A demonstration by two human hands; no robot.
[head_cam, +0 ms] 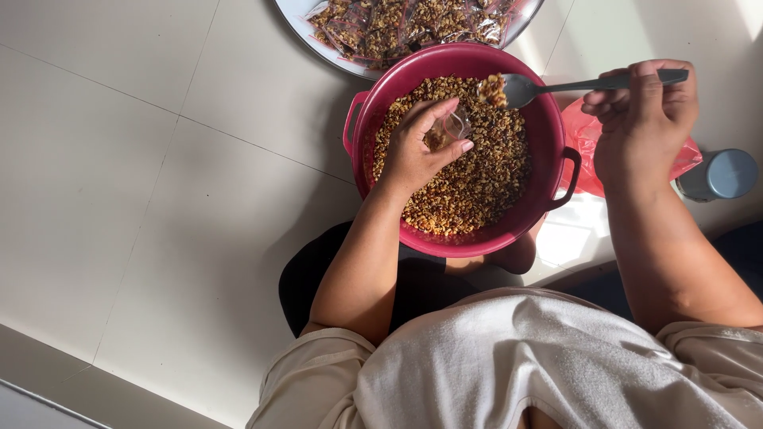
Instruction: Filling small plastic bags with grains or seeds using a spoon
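Thin clear plastic makes up the small pouch [455, 127] pinched in the left hand [417, 151] over the round magenta plastic basin [548, 171]; the grip there is narrow, thumb and fingertips closed on the pouch mouth; such film looks light, limp and slippery, so it is best taken at the rim, where it can be kept open. The right hand [640, 119] is wrapped around the handle end of a grey metal spoon [588, 83], stiff and easy to steer, its bowl heaped with brown roasted grain mix [477, 187] just beside the pouch; the mix looks loose and dry, likely to spill if the spoon tilts. Counted: one basin with two side handles, resting on the pale tiled floor [159, 159]; one spoon; one pouch in hand; one round metal tray [318, 38] touching the basin's far rim, piled with filled pouches too crowded to count; one red plastic bag [584, 139] behind the right hand; one grey-blue cylindrical container [722, 175] near it.
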